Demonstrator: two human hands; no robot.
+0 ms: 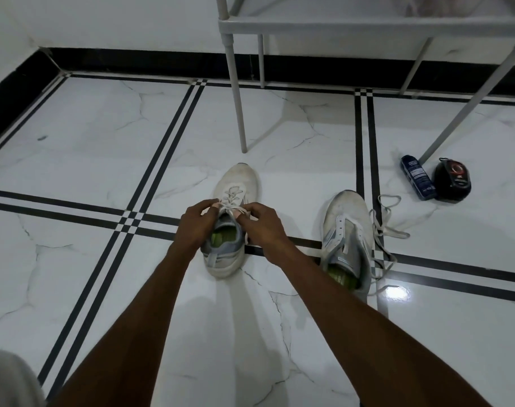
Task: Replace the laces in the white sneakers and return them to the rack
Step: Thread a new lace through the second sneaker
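Pulling on the two ends of a white lace [231, 207], the person works on the sneaker in the middle [231, 224] of the floor [74, 142]. The left hand [196, 223] pinches one end of the lace by the top holes. The right hand [260, 223] pinches the other end just across from it. Both hands sit right over the tongue of the shoe, close together. The lace already crosses back and forth up the front of this shoe, so the threading here looks nearly done. It seems that only the top part and the knot are left, though the fingers hide the last holes.

The second sneaker [347, 239] stands just to the right, on the same floor, toe pointing away. It has no lace through its holes that can be seen. A loose lace [387, 224] lies in loops on the tiles at its right side, touching it. Whether that is an old lace or a new one cannot be told. So this shoe still needs its lace put in.

The rack [338, 26] stands farther back, with its thin legs on the floor, and neither shoe is on it yet. A blue spray can [417, 177] and a black round tin [453, 180] lie near one rack leg, well apart from the shoes.

About half the job looks left to do.
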